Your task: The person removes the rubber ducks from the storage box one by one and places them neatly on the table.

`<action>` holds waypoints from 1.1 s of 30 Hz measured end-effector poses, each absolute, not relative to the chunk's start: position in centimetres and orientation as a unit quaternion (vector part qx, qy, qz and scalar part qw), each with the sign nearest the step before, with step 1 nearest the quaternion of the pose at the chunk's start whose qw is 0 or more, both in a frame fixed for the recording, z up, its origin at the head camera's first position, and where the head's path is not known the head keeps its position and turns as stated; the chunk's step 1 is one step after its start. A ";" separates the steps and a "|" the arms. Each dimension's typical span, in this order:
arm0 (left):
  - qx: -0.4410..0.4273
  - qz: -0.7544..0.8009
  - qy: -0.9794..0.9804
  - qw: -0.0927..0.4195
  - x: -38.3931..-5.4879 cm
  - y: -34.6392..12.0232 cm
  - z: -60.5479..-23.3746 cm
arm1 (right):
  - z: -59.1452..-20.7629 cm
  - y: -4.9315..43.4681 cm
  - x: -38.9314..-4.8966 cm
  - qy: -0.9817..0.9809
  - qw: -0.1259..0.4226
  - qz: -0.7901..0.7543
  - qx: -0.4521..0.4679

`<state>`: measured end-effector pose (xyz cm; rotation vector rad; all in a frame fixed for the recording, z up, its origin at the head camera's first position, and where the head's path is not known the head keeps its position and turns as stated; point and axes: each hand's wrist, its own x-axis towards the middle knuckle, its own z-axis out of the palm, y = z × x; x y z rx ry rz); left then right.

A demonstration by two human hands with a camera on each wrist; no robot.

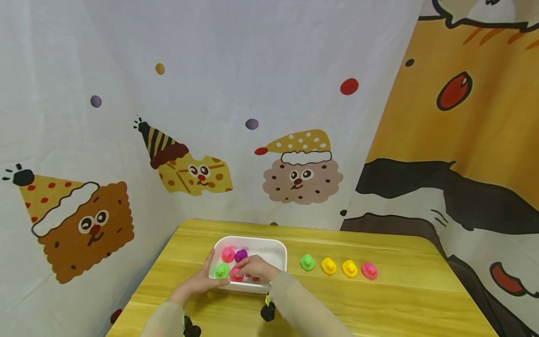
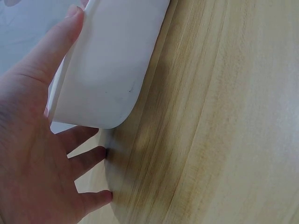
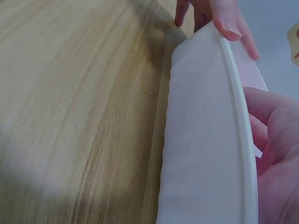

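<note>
4 ducks (image 1: 228, 254) are showing in the white tray (image 1: 271, 249) on wood tbl (image 1: 404, 290): 2 pink, 1 purple, 1 green. L hand (image 1: 200, 282) is gripping tray's L end, thumb on rim, fingers spread. R hand (image 1: 258, 268) is hanging over tray, fingers bent, tips at front pink duck (image 1: 235, 276); can't tell if it's pinching it. 4 more ducks (image 1: 329, 266) are sitting in a row R of tray.

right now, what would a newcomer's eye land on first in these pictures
Probably the party-hatted cartoon cheese on the cloth backdrop. Next, the row of four toy ducks right of the white tray on the table. The left hand holds the tray's left end; the right hand is over a pink duck inside.
</note>
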<state>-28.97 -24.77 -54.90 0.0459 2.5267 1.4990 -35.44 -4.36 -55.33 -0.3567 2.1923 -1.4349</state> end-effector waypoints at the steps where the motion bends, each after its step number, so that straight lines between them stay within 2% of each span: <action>1: 0.017 0.509 0.855 0.102 -29.0 -24.8 -54.9 | -55.4 -4.5 -35.4 0.804 0.242 -0.527 -0.132; 18: 0.021 0.510 0.854 0.098 -29.1 -24.7 -54.9 | -56.0 -4.4 -35.7 0.799 0.229 -0.536 -0.148; 33: 0.024 0.516 0.851 0.098 -28.8 -24.6 -54.9 | -53.9 -2.9 -36.4 0.820 0.200 -0.509 -0.167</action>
